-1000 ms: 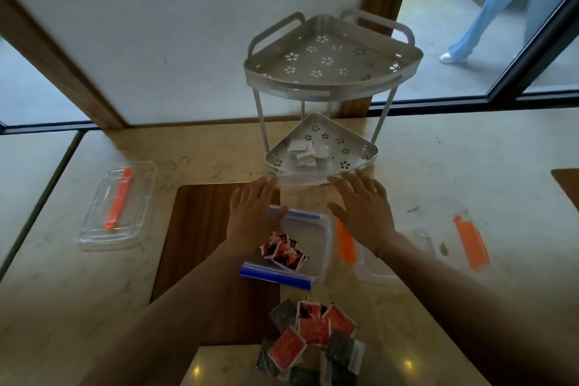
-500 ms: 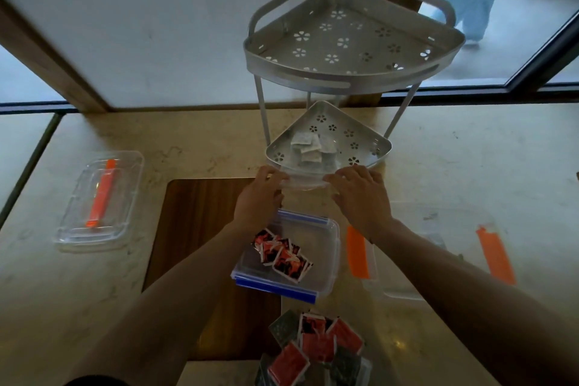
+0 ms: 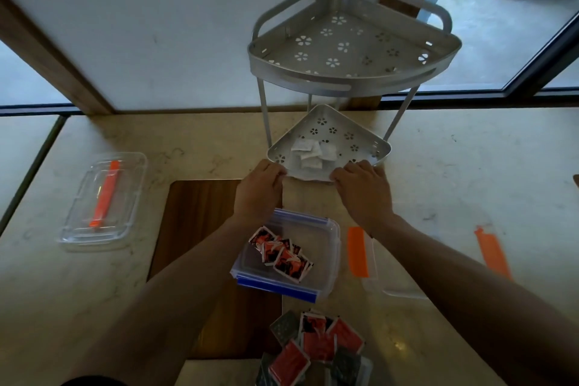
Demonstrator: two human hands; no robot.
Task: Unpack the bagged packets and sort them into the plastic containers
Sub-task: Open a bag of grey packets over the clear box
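A clear bag of white packets point(image 3: 310, 154) lies in the lower shelf point(image 3: 380, 147) of a grey metal corner rack. My left hand point(image 3: 258, 189) pinches the bag's front left corner and my right hand point(image 3: 363, 194) pinches its front right corner. Nearer to me, between my forearms, stands a clear container with blue clips point(image 3: 326, 238) holding several red packets point(image 3: 282, 255). A loose pile of red and dark packets point(image 3: 313, 345) sits at the bottom edge.
The rack's upper shelf point(image 3: 351, 72) overhangs the lower one. A clear container with orange clips point(image 3: 394, 290) sits under my right forearm. Another orange-clipped container point(image 3: 105, 200) rests far left. A dark wooden board point(image 3: 200, 222) lies under my left arm.
Both hands moved forward from above the blue-clipped container to the lower shelf and closed on the bag's front corners. The camera view shifted closer to the rack.
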